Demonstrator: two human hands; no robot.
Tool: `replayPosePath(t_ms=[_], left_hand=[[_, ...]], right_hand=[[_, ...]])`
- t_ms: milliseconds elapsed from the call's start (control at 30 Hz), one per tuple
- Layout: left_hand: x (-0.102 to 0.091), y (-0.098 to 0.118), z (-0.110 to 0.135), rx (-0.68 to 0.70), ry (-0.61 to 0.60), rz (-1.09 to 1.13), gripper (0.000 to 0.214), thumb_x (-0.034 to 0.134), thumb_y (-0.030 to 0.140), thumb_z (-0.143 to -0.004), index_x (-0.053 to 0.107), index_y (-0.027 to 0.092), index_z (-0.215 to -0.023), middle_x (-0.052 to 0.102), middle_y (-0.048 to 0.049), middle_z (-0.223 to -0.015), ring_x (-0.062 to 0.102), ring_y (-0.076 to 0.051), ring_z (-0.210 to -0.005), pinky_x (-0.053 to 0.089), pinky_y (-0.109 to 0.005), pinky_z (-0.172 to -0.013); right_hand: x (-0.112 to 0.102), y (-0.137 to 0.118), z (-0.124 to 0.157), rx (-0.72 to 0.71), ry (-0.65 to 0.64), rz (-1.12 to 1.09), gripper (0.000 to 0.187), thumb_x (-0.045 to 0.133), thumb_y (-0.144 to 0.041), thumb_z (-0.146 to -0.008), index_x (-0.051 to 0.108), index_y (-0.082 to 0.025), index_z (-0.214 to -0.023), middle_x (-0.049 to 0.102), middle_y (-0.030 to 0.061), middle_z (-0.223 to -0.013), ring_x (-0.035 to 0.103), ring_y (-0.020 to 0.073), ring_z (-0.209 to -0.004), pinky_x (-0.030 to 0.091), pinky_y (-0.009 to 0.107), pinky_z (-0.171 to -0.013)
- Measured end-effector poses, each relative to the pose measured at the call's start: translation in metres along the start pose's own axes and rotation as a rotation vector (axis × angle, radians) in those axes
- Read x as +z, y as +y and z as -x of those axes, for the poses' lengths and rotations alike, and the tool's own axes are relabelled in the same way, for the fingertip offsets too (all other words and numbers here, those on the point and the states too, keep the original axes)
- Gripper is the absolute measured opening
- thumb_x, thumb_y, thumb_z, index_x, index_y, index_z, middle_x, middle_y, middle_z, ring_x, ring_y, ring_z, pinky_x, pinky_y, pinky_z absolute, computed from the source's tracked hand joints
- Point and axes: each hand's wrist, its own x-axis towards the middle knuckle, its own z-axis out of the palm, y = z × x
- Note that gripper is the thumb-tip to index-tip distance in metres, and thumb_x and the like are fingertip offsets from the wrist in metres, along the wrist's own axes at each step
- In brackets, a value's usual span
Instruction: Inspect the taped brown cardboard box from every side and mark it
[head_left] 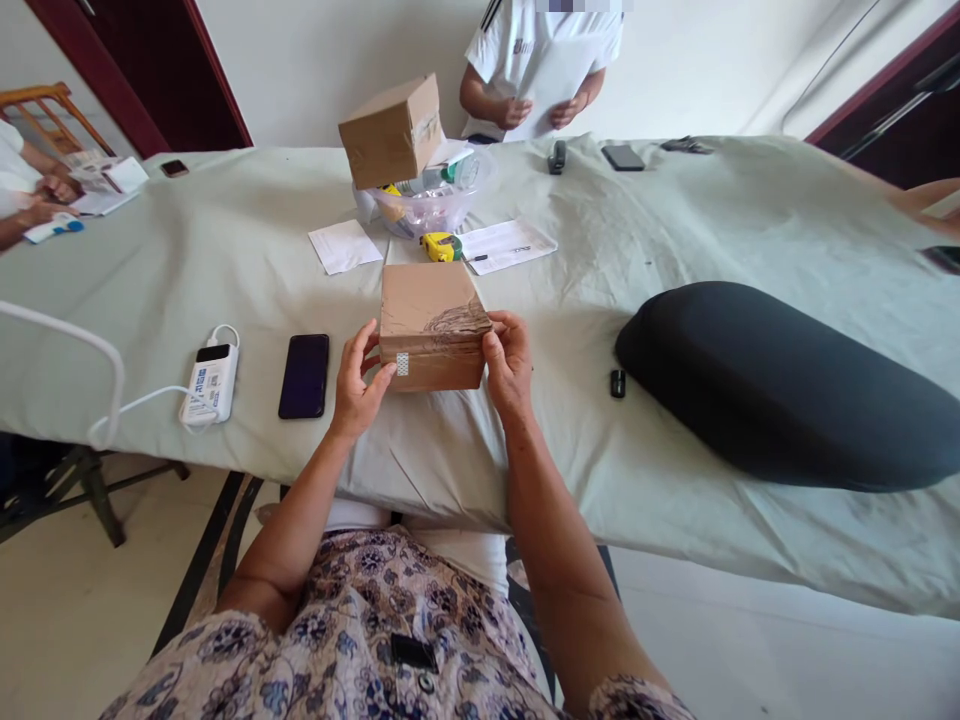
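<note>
Between my two hands is a small brown cardboard box (433,315), with wrinkled tape across its top and near edge and a small patterned sticker on its front. My left hand (361,382) grips its left side, thumb at the front corner. On the opposite side my right hand (510,365) holds the right edge, thumb on the front. Just behind the box lie a yellow tape measure (441,247) and a printed sheet (514,243) with a pen on it. A dark phone (304,376) rests left of my left hand.
A white power bank (211,383) with a cable lies at left. Behind, a clear plastic basin (431,215) holds bottles, with a larger cardboard box (394,135) on top. A black padded seat (787,385) occupies the right. Other people stand or sit around the table.
</note>
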Motion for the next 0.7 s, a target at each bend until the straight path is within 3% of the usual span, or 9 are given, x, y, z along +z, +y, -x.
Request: replayPosePath(t_ms=[100, 200, 367, 467, 567, 700], left_hand=[[-0.002, 0.004, -0.002, -0.018, 0.003, -0.056, 0.057, 0.064, 0.050, -0.096, 0.050, 0.031, -0.148, 0.057, -0.0115, -0.138, 0.062, -0.024, -0.128, 0.060, -0.034, -0.098], [-0.005, 0.006, -0.006, -0.034, 0.025, -0.138, 0.056, 0.065, 0.051, -0.095, 0.053, 0.029, -0.145, 0.060, -0.0119, -0.136, 0.062, -0.024, -0.127, 0.058, -0.036, -0.100], [-0.007, 0.000, -0.016, -0.091, 0.051, -0.258, 0.056, 0.059, 0.045, -0.098, 0.048, 0.028, -0.150, 0.057, -0.0121, -0.147, 0.054, -0.027, -0.139, 0.044, -0.044, -0.120], [-0.005, -0.003, -0.015, -0.148, 0.003, -0.333, 0.063, 0.058, 0.048, -0.096, 0.045, 0.026, -0.154, 0.045, -0.0150, -0.158, 0.040, -0.032, -0.151, 0.032, -0.051, -0.128], [-0.002, 0.001, -0.008, -0.198, -0.031, -0.372, 0.078, 0.060, 0.063, -0.092, 0.041, 0.024, -0.157, 0.022, -0.0185, -0.170, 0.018, -0.041, -0.161, 0.023, -0.061, -0.129], [0.003, 0.008, -0.003, -0.222, -0.061, -0.402, 0.110, 0.071, 0.085, -0.069, 0.040, 0.025, -0.156, 0.007, -0.0224, -0.172, 0.008, -0.048, -0.161, 0.024, -0.066, -0.126]], right_hand=[[0.002, -0.002, 0.003, -0.029, 0.015, 0.084, 0.044, 0.058, -0.064, -0.092, 0.058, -0.025, -0.113, 0.053, -0.0015, -0.084, 0.056, 0.0135, -0.078, 0.051, 0.028, -0.076], [0.003, -0.005, 0.005, -0.125, -0.022, 0.151, 0.046, 0.057, -0.062, -0.094, 0.060, -0.026, -0.122, 0.057, 0.0001, -0.086, 0.059, 0.0151, -0.081, 0.053, 0.031, -0.078], [0.008, -0.010, 0.011, -0.263, -0.282, 0.217, 0.043, 0.051, -0.058, -0.100, 0.072, -0.023, -0.114, 0.064, 0.0040, -0.087, 0.062, 0.0165, -0.080, 0.055, 0.033, -0.080], [0.015, -0.009, 0.016, -0.276, -0.406, 0.231, 0.040, 0.052, -0.053, -0.101, 0.071, -0.022, -0.119, 0.067, 0.0049, -0.087, 0.063, 0.0155, -0.078, 0.057, 0.032, -0.079], [0.022, -0.005, 0.020, -0.329, -0.437, 0.191, 0.035, 0.052, -0.043, -0.103, 0.069, -0.021, -0.124, 0.068, 0.0050, -0.088, 0.064, 0.0135, -0.074, 0.057, 0.029, -0.076], [0.024, -0.003, 0.020, -0.324, -0.414, 0.191, 0.029, 0.053, -0.038, -0.103, 0.070, -0.022, -0.120, 0.070, 0.0050, -0.089, 0.066, 0.0127, -0.074, 0.058, 0.027, -0.075]])
